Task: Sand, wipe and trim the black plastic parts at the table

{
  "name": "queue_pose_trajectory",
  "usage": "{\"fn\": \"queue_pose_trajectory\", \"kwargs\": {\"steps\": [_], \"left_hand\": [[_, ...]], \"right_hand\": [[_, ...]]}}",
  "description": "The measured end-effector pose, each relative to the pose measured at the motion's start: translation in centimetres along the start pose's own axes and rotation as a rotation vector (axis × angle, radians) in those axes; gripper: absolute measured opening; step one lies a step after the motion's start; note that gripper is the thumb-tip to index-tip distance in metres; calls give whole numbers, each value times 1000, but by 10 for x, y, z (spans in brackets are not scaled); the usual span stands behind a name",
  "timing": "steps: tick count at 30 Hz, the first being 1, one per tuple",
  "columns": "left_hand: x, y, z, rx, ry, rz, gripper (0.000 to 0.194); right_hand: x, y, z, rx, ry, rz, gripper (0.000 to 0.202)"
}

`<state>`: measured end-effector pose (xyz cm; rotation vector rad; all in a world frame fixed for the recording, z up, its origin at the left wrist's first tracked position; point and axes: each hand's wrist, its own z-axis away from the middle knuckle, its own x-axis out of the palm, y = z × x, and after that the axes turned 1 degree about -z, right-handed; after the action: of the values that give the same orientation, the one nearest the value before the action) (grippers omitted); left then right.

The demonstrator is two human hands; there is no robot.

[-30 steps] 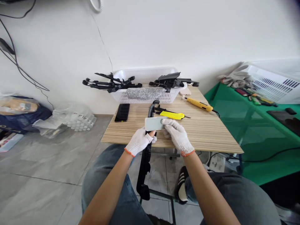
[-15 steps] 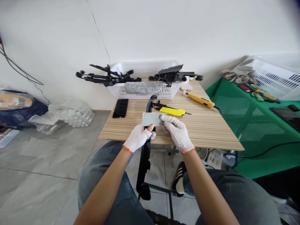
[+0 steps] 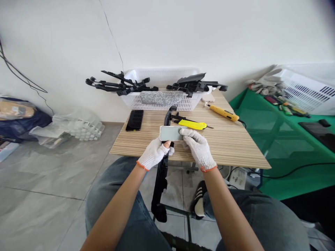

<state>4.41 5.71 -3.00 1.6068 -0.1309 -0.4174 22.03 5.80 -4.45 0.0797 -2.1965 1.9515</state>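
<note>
A long black plastic part point(image 3: 160, 181) runs from above the table edge down between my knees. My left hand point(image 3: 154, 153), in a white glove with the thumb tip bare, is closed around its upper portion. That thumb touches the lower edge of a pale grey-green rectangular pad point(image 3: 169, 133) with a whitish border, which lies across the part. My gloved right hand point(image 3: 197, 146) pinches the pad's right end between thumb and fingers. Just beyond the hands lies a yellow utility knife point(image 3: 192, 124), beside a black caliper-like tool point(image 3: 178, 117) partly hidden by it.
A white basket point(image 3: 159, 104) at the back of the wooden table point(image 3: 222, 150) holds several black parts. A black phone point(image 3: 134, 120) lies left, a yellow corded tool point(image 3: 223, 112) right. A green-covered table point(image 3: 285, 139) stands to the right with gloves point(image 3: 268, 83) on it.
The view has shifted very slightly. Both hands, the pad and the black part keep the same positions relative to each other.
</note>
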Motion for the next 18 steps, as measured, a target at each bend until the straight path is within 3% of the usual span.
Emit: {"fn": "queue_pose_trajectory", "kwargs": {"steps": [5, 13, 18], "left_hand": [[1, 1, 1, -2, 6, 10, 58], [0, 2, -2, -49, 26, 46, 62], [-1, -1, -3, -64, 31, 65, 66]], "right_hand": [[-3, 1, 1, 2, -5, 19, 26], [-5, 11, 1, -138, -71, 69, 46], [-6, 15, -2, -157, -77, 107, 47]]}}
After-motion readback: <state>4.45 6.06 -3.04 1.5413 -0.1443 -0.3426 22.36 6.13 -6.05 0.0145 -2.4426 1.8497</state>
